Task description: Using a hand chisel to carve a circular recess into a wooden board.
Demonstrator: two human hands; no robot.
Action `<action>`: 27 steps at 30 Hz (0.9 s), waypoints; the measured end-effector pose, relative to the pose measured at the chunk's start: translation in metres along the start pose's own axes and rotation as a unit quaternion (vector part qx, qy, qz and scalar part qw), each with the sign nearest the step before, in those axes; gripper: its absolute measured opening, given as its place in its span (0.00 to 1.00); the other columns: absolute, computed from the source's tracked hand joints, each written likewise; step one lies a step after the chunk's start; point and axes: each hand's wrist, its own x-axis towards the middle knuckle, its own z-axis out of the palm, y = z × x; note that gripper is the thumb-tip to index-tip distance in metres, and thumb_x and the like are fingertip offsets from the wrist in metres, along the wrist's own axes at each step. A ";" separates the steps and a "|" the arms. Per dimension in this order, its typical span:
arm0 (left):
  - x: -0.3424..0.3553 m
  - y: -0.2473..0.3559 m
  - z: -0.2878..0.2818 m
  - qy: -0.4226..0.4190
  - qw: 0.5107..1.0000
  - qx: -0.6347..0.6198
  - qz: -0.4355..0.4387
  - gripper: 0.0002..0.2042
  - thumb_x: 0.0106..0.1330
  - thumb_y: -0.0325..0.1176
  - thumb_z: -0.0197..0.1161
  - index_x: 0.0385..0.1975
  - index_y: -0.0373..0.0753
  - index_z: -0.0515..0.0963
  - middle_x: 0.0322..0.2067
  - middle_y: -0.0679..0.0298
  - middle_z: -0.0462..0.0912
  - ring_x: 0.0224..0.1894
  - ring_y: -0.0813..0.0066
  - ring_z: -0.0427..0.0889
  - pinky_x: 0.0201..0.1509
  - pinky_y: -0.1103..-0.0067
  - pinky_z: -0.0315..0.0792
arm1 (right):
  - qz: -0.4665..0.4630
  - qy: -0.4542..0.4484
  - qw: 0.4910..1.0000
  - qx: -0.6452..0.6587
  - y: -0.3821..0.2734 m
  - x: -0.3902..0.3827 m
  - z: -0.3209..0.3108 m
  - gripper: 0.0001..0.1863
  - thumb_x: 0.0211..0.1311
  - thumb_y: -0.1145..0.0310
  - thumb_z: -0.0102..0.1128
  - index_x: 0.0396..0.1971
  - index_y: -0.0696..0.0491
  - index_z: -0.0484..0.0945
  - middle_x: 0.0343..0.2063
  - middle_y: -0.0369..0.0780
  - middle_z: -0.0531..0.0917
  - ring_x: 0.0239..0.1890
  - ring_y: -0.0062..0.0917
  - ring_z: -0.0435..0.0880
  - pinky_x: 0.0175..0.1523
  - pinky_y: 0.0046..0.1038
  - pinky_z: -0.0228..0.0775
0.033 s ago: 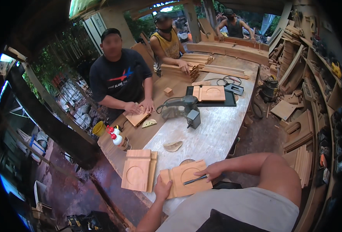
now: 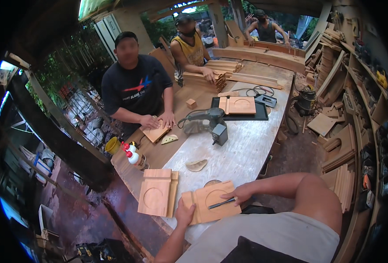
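Observation:
A light wooden board (image 2: 216,214) with a round recess and a straight groove lies at the table's near edge. My left hand (image 2: 185,214) grips its left side, thumb on top beside the groove. My right hand (image 2: 243,193) is closed on a chisel (image 2: 221,203), whose dark, slim blade lies low across the recess; the fingers hide most of its handle. Just left of my left hand, a similar grooved board (image 2: 153,193) rests partly over another board (image 2: 173,195). A round disc (image 2: 212,183) shows partly behind the board I hold.
Beyond lie a curved sanding pad (image 2: 196,165), a belt sander (image 2: 209,122) and a black tray (image 2: 259,115) bearing another board. Bottles with red caps (image 2: 133,155) stand at the left edge. A co-worker's hands (image 2: 159,120) press a board across the table; two more people stand farther back.

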 end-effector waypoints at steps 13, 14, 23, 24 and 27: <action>-0.005 0.008 -0.005 0.001 1.000 0.008 -0.023 0.39 0.60 0.54 0.68 0.70 0.45 0.62 0.51 0.48 0.84 0.54 0.47 0.83 0.59 0.61 0.74 | 0.028 -0.034 0.999 -0.009 -0.011 -0.008 -0.008 0.48 0.69 0.49 0.62 0.79 0.28 0.39 0.58 0.53 0.78 0.60 0.48 0.78 0.65 0.40 0.65; -0.005 0.007 -0.005 -0.007 0.999 0.034 -0.035 0.40 0.61 0.54 0.68 0.70 0.45 0.62 0.51 0.48 0.84 0.54 0.47 0.82 0.59 0.61 0.74 | 0.023 -0.031 0.999 -0.002 -0.010 -0.008 -0.008 0.48 0.68 0.49 0.62 0.79 0.28 0.40 0.57 0.53 0.79 0.60 0.48 0.78 0.65 0.40 0.65; -0.001 0.010 -0.007 -0.019 0.998 0.037 -0.042 0.41 0.61 0.55 0.67 0.71 0.46 0.59 0.51 0.47 0.84 0.54 0.46 0.82 0.60 0.60 0.73 | 0.042 -0.039 0.998 0.000 -0.020 -0.010 -0.020 0.47 0.68 0.50 0.62 0.79 0.29 0.41 0.59 0.55 0.77 0.62 0.47 0.77 0.66 0.39 0.65; 0.000 0.009 -0.006 -0.018 0.998 0.040 -0.048 0.41 0.61 0.55 0.67 0.71 0.46 0.59 0.52 0.47 0.83 0.54 0.46 0.82 0.60 0.60 0.73 | 0.040 -0.044 0.998 0.005 -0.017 -0.009 -0.019 0.47 0.68 0.51 0.62 0.79 0.29 0.41 0.59 0.54 0.78 0.61 0.47 0.78 0.66 0.39 0.65; -0.001 0.012 -0.008 -0.023 0.998 0.037 -0.040 0.41 0.61 0.55 0.66 0.72 0.46 0.59 0.52 0.47 0.83 0.54 0.47 0.82 0.60 0.61 0.73 | 0.029 -0.022 0.999 -0.006 -0.020 -0.013 -0.016 0.47 0.69 0.51 0.62 0.79 0.29 0.41 0.55 0.53 0.81 0.59 0.47 0.79 0.64 0.39 0.66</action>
